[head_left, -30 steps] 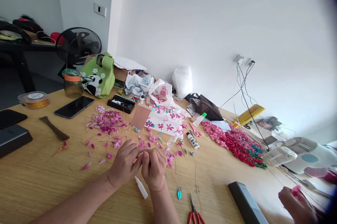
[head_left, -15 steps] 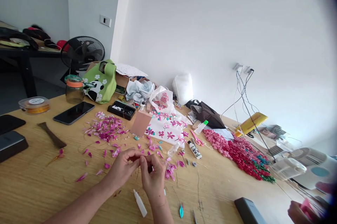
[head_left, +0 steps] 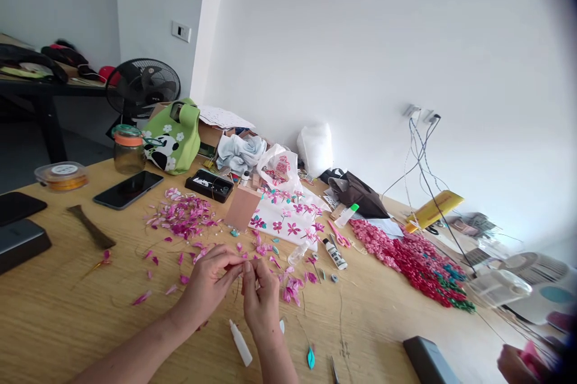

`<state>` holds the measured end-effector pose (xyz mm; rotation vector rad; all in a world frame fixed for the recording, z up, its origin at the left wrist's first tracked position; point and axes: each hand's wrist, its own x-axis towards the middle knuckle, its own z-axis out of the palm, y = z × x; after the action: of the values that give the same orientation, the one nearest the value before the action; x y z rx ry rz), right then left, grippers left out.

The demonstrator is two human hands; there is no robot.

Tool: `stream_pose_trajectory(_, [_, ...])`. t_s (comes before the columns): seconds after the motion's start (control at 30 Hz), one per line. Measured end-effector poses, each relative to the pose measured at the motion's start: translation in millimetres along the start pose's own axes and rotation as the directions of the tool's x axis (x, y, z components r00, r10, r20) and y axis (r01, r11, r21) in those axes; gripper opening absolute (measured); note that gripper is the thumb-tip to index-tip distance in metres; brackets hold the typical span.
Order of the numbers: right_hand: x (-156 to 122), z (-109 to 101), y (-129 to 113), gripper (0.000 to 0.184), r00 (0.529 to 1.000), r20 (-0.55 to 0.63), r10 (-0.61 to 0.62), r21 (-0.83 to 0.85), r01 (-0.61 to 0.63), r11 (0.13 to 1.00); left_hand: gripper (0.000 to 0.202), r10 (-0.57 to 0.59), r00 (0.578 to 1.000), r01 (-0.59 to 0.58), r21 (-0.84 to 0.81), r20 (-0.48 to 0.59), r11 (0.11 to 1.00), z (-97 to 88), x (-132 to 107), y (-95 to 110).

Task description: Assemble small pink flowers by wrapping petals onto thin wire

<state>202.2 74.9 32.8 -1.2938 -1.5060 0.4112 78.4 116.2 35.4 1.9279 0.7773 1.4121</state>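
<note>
Wooden table (head_left: 369,318), with a heap of pink petals (head_left: 184,219) beyond the person's left hand (head_left: 210,279); loose ones lie scattered around both hands. Left and right hand (head_left: 262,294) meet at the fingertips above the tabletop, thumb and forefinger of each pinched together; anything between them too small to tell. White tube (head_left: 240,343) on the wood, just beside the right wrist. Smaller still: teal leaf (head_left: 311,357), right of that wrist.
</note>
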Motion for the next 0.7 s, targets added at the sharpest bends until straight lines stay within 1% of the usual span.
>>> stream_pose_trajectory(0.07, [-1,0,1,0.029,1.0,0.006,-0.016,-0.015,0.016,1.0,0.014,-0.016,1.0,0.016,0.001,0.003,1.0,-0.3,0,0])
stream_pose_trajectory(0.13, [-1,-1,2,0.024,0.999,0.029,-0.037,-0.009,0.037,0.999,0.014,-0.023,1.0,0.023,0.01,-0.002,1.0,-0.2,0,1])
stream_pose_trajectory(0.23, [-2,-2,1,0.02,0.997,0.028,-0.068,-0.034,0.068,0.997,0.015,-0.011,1.0,0.012,0.037,-0.006,0.999,0.7,-1,3])
stream_pose_trajectory(0.37, [-3,-4,1,0.022,0.993,0.0,-0.12,-0.098,0.119,0.988,0.015,0.031,0.999,-0.029,0.078,-0.027,0.997,2.4,-2,7])
stream_pose_trajectory(0.53, [-3,-8,4,0.017,0.977,-0.005,-0.214,-0.148,0.211,0.966,0.016,0.094,0.995,-0.09,0.11,-0.03,0.99,3.5,-4,9])
stream_pose_trajectory(0.7, [-6,-10,7,0.018,0.972,-0.013,-0.233,-0.175,0.227,0.958,0.016,0.12,0.992,-0.115,0.12,-0.037,0.986,3.1,-5,12])
